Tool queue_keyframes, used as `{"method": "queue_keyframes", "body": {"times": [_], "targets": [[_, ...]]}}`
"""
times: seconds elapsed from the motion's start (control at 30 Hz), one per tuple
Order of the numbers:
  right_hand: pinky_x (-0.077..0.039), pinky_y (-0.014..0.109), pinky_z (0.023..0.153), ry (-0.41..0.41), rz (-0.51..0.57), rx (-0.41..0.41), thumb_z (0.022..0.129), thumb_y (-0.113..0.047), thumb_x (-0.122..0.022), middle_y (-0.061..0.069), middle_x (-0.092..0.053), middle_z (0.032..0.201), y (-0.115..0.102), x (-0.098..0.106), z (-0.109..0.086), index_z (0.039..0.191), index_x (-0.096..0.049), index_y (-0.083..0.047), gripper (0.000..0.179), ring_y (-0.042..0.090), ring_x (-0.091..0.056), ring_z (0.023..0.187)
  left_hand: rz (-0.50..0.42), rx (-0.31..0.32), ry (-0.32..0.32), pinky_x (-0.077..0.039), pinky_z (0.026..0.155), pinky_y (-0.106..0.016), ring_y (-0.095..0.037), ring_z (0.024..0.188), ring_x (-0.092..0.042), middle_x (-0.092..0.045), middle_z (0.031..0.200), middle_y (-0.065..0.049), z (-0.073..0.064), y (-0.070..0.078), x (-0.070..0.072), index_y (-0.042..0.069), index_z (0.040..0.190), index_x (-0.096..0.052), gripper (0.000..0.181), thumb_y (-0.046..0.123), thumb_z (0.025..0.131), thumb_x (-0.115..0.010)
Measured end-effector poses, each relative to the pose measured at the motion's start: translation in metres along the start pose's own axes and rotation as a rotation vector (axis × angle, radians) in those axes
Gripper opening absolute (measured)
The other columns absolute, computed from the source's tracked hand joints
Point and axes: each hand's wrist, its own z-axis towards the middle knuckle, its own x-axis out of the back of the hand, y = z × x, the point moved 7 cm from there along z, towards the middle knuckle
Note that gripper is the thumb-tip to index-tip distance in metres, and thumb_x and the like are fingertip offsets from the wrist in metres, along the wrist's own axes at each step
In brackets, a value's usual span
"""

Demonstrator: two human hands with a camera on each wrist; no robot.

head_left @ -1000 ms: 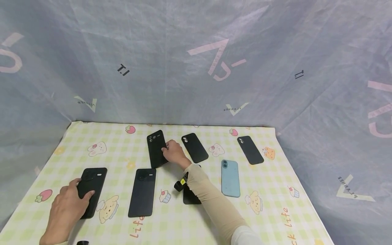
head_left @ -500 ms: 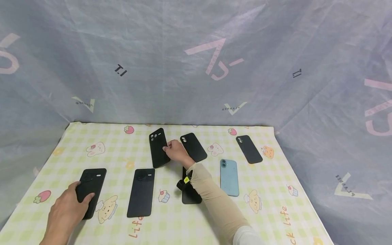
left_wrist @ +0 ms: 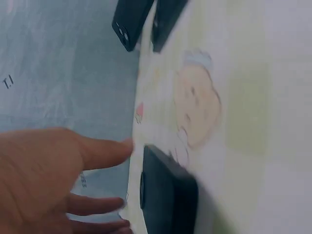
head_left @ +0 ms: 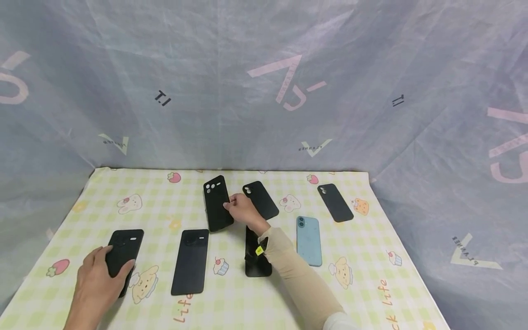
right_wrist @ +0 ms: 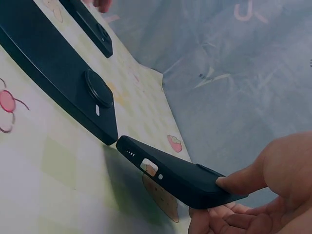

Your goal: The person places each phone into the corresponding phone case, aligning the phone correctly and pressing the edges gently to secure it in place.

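My right hand (head_left: 246, 211) pinches a black phone case (head_left: 216, 201) by its right edge, thumb on top and fingers beneath. The case is tilted, and its camera cutouts and bottom port hole (right_wrist: 149, 167) show through. On the left, my left hand (head_left: 96, 279) hovers over a black phone (head_left: 125, 245) with its fingers spread. A gap separates the left thumb (left_wrist: 109, 152) from that phone in the left wrist view. Between the hands lies another dark phone (head_left: 190, 261) with a round camera bump. Below my right wrist, a further black phone (head_left: 257, 266) is partly hidden.
Two more black phone cases, one behind my right hand (head_left: 261, 201) and one at the back right (head_left: 336, 204), lie on the checked tablecloth (head_left: 156, 311). A light blue phone (head_left: 309, 243) lies right of my right forearm. Grey-blue fabric (head_left: 222, 114) hangs behind the table.
My right hand has shifted slightly right with the case, which now shows light through its camera holes. My left hand has moved a little right and its fingers have shifted over the phone.
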Motion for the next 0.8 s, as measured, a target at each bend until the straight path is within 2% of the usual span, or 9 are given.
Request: {"method": "queue_keyframes", "body": {"times": [0.07, 0.13, 0.2, 0.3, 0.43, 0.53, 0.67, 0.8], "targets": [[-0.026, 0.027, 0.054, -0.003, 0.011, -0.005, 0.11, -0.012, -0.062, -0.007, -0.023, 0.06, 0.001, 0.0, -0.003, 0.068, -0.032, -0.015, 0.051, 0.011, -0.023, 0.052, -0.027, -0.031, 0.034, -0.028, 0.116, -0.075, -0.063, 0.145, -0.027, -0.024, 0.159, -0.043, -0.006, 0.01, 0.001, -0.012, 0.16, -0.031, 0.079, 0.029, 0.105, -0.07], [-0.025, 0.027, 0.054, -0.003, 0.014, -0.01, 0.11, -0.012, -0.062, -0.007, -0.024, 0.06, 0.002, -0.001, -0.006, 0.07, -0.032, -0.015, 0.05, 0.011, -0.024, 0.052, -0.043, -0.073, 0.066, -0.034, 0.111, -0.074, -0.06, 0.138, -0.039, -0.037, 0.152, -0.04, -0.013, 0.022, 0.0, -0.009, 0.157, -0.038, 0.076, 0.032, 0.104, -0.071], [-0.024, 0.027, 0.052, 0.001, 0.026, -0.014, 0.11, -0.012, -0.061, -0.006, -0.025, 0.06, 0.004, -0.001, -0.01, 0.071, -0.034, -0.014, 0.048, 0.012, -0.024, 0.051, -0.047, -0.113, 0.083, -0.041, 0.103, -0.072, -0.054, 0.129, -0.049, -0.047, 0.143, -0.035, -0.021, 0.036, -0.006, -0.008, 0.154, -0.044, 0.073, 0.037, 0.103, -0.072], [-0.024, 0.027, 0.051, 0.0, 0.028, -0.023, 0.11, -0.013, -0.062, -0.006, -0.028, 0.06, 0.006, -0.001, -0.015, 0.074, -0.04, -0.012, 0.042, 0.012, -0.027, 0.051, -0.02, -0.158, 0.066, -0.047, 0.091, -0.066, -0.044, 0.118, -0.058, -0.057, 0.131, -0.025, -0.033, 0.055, -0.021, -0.005, 0.149, -0.052, 0.073, 0.048, 0.103, -0.071], [-0.028, 0.027, 0.051, -0.004, 0.038, -0.029, 0.109, -0.013, -0.063, -0.006, -0.036, 0.061, 0.008, -0.003, -0.023, 0.083, -0.051, -0.009, 0.029, 0.012, -0.032, 0.052, 0.047, -0.19, -0.014, -0.05, 0.087, -0.063, -0.041, 0.115, -0.06, -0.06, 0.127, -0.02, -0.041, 0.073, -0.043, -0.004, 0.145, -0.054, 0.082, 0.062, 0.1, -0.068], [-0.03, 0.026, 0.052, -0.004, 0.041, -0.037, 0.109, -0.013, -0.063, -0.005, -0.041, 0.065, 0.009, -0.004, -0.029, 0.091, -0.057, -0.006, 0.02, 0.012, -0.036, 0.054, 0.091, -0.211, -0.056, -0.051, 0.088, -0.064, -0.044, 0.117, -0.059, -0.059, 0.129, -0.025, -0.043, 0.086, -0.053, -0.006, 0.146, -0.052, 0.088, 0.066, 0.097, -0.069], [-0.03, 0.026, 0.052, -0.006, 0.043, -0.046, 0.109, -0.013, -0.064, -0.005, -0.042, 0.067, 0.009, -0.003, -0.036, 0.096, -0.058, -0.005, 0.016, 0.012, -0.038, 0.056, 0.13, -0.228, -0.074, -0.051, 0.086, -0.066, -0.052, 0.118, -0.058, -0.054, 0.133, -0.035, -0.045, 0.1, -0.058, -0.011, 0.146, -0.049, 0.099, 0.07, 0.094, -0.07], [-0.03, 0.026, 0.053, 0.0, 0.054, -0.032, 0.108, -0.012, -0.065, -0.005, -0.041, 0.064, 0.007, -0.001, -0.041, 0.096, -0.059, -0.004, 0.016, 0.011, -0.038, 0.055, 0.164, -0.241, -0.063, -0.052, 0.078, -0.065, -0.052, 0.105, -0.06, -0.053, 0.119, -0.038, -0.045, 0.109, -0.061, -0.017, 0.135, -0.05, 0.106, 0.077, 0.09, -0.069]]}}
